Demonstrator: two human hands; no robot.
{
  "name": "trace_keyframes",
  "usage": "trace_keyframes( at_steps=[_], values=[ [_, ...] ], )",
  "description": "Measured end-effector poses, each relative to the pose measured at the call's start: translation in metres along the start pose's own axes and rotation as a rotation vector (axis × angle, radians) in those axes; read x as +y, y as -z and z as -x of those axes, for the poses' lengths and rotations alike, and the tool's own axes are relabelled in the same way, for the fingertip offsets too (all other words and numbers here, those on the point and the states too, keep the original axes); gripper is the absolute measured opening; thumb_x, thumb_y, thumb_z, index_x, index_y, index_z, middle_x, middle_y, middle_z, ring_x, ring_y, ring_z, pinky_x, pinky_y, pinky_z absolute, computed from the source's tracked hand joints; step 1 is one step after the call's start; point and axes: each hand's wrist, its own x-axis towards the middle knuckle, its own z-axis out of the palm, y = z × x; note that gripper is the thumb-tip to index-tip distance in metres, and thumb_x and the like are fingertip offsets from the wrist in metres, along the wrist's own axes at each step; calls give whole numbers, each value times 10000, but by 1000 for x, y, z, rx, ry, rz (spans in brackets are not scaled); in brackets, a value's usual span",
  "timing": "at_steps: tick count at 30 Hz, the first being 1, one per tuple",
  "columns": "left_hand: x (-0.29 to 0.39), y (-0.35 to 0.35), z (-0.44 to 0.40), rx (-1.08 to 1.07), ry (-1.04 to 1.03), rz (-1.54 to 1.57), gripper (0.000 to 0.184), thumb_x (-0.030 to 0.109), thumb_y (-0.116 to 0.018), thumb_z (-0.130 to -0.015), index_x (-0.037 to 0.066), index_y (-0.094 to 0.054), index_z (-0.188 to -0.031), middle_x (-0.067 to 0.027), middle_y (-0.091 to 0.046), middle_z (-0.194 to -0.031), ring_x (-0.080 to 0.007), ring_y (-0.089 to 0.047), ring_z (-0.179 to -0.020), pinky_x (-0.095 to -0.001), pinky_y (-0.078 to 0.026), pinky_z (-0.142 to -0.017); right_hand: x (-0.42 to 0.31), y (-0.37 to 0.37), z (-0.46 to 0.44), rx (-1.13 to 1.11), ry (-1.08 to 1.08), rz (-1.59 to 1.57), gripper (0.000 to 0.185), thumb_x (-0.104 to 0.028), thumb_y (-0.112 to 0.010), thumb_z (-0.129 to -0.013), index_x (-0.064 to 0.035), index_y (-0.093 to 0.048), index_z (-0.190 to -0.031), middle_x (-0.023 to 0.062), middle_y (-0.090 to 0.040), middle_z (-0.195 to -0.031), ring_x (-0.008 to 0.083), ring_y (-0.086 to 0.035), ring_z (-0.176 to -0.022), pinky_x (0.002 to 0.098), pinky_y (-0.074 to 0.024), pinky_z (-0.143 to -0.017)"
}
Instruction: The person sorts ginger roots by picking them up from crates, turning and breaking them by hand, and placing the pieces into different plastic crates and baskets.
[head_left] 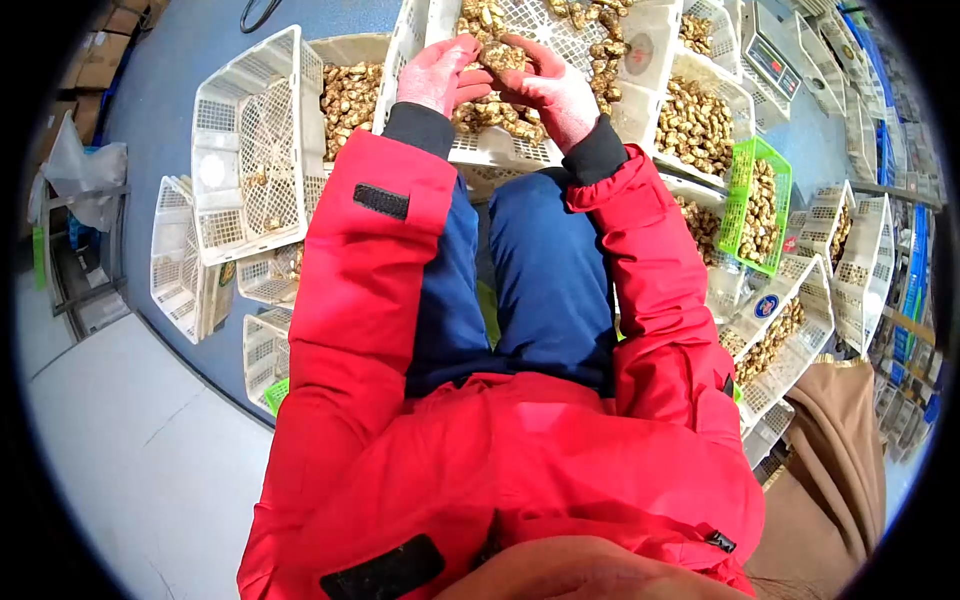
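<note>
Both hands are over a white crate [640, 70] of brown, lumpy pieces at the top centre. My right hand [550, 88] has its fingers closed round a mottled brown piece [503, 60]. Beside it, my left hand [440, 75] has its fingers apart, with the fingertips close to that piece; nothing shows in its palm. More brown pieces [497, 118] lie in the crate just below my hands, and others reach up its right side.
A whitish crate [215, 165] stands at the left, next to a crate of pieces [350, 95]. At the right are a green basket [738, 195], more filled crates [693, 125] and a scale [772, 60]. Brown cloth [830, 450] hangs at the lower right.
</note>
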Motion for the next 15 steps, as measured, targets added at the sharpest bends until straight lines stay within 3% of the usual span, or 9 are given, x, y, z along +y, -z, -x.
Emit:
trace_keyframes(
  at_steps=[3,5,15],
  values=[
    [-2,-4,2,-44,4,-138,366,204,-585,-835,-4,-491,-1120,-81,-558,-996,-120,-571,-759,-228,-502,-644,3,0,-1,-38,45,95,492,-83,-592,-774,6,-427,-1229,34,-516,-840,121,-548,-765,264,-494,-724],
    [-1,-4,2,-20,2,-236,363,208,-617,-816,18,-516,-1110,-42,-575,-974,-82,-553,-782,-191,-480,-637,5,1,1,-66,0,-65,482,-106,-587,-786,8,-429,-1227,35,-515,-857,115,-537,-790,262,-491,-727],
    [-3,0,0,-20,-53,-188,346,149,-616,-812,-11,-520,-1103,-72,-576,-985,-125,-577,-819,-220,-509,-679,3,4,2,19,5,-47,417,-162,-553,-835,16,-454,-1199,25,-522,-850,95,-522,-797,260,-505,-696]
  ],
)
